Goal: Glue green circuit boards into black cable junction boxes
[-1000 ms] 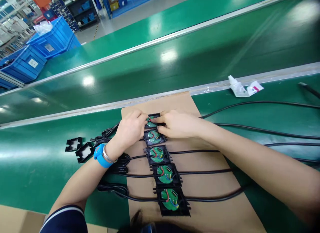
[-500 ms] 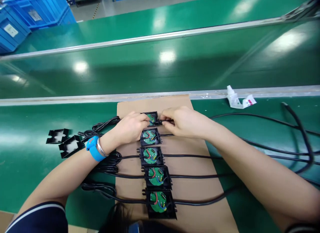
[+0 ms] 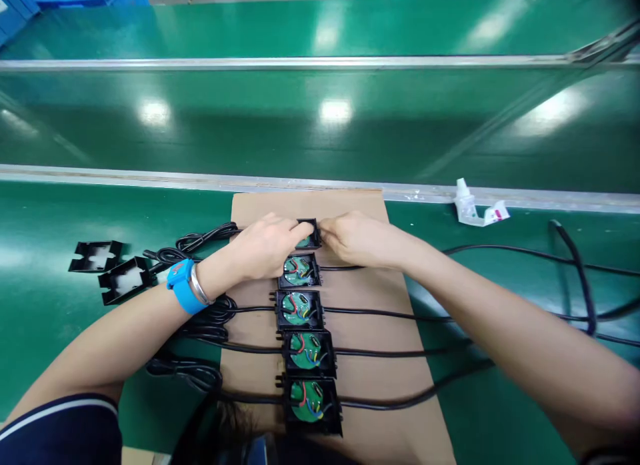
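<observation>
Black square plastic housing [image 3: 309, 233], farthest of five on the brown cardboard sheet [image 3: 350, 298]: left hand [image 3: 267, 245] pinches its left edge, right hand [image 3: 357, 238] its right cable exit. Seating wiring, apparently; next calls for pressing down squarely.

Farthest black housing [image 3: 309, 233] mostly hidden beneath both hands [image 3: 270, 242].

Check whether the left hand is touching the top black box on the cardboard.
Touching. The head view shows the left hand with fingers lying over the left side of the top box, hiding part of it, with no gap.
</observation>
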Demonstrator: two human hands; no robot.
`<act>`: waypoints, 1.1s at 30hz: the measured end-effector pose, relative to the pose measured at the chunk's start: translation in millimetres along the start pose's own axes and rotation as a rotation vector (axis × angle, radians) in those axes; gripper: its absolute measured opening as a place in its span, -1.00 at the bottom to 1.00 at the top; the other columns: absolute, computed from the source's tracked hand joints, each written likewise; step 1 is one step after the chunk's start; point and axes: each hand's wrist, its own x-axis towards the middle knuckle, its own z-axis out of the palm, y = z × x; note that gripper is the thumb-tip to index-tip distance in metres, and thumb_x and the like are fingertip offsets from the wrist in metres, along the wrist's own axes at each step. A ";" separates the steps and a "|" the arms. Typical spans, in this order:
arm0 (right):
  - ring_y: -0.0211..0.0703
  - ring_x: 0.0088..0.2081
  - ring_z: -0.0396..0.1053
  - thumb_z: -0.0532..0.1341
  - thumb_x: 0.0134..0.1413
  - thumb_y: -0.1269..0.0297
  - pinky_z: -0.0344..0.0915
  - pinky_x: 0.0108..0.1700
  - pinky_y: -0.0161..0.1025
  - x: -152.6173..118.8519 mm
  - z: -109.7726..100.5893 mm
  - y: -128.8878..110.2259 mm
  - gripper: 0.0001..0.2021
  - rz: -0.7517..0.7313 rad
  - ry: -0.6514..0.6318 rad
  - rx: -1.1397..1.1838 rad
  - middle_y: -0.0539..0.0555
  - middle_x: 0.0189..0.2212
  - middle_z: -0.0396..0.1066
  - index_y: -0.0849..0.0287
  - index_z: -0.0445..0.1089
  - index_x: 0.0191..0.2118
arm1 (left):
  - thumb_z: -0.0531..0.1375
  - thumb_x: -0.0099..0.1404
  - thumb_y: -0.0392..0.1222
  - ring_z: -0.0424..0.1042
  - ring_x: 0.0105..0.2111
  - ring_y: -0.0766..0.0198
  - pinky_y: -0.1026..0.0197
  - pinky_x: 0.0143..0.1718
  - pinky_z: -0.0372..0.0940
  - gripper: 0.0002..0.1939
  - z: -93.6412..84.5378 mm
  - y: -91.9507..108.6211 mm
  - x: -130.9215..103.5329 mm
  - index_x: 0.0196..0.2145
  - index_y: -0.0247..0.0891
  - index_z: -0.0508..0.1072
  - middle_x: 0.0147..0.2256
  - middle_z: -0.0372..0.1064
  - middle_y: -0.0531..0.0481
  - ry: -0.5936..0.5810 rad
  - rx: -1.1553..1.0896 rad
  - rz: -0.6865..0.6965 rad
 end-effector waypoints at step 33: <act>0.03 -0.15 0.26 0.00 0.33 0.29 0.17 -0.03 -0.05 2.6 29.5 -23.3 -0.62 -0.152 0.542 -0.049 0.28 -0.26 0.44 0.31 0.57 -0.22 | 0.21 0.32 -0.17 0.51 -0.16 0.08 0.08 -0.09 0.39 -0.81 -9.5 -20.9 -25.2 -0.20 -0.21 0.62 -0.19 0.56 -0.07 0.066 -0.116 -0.409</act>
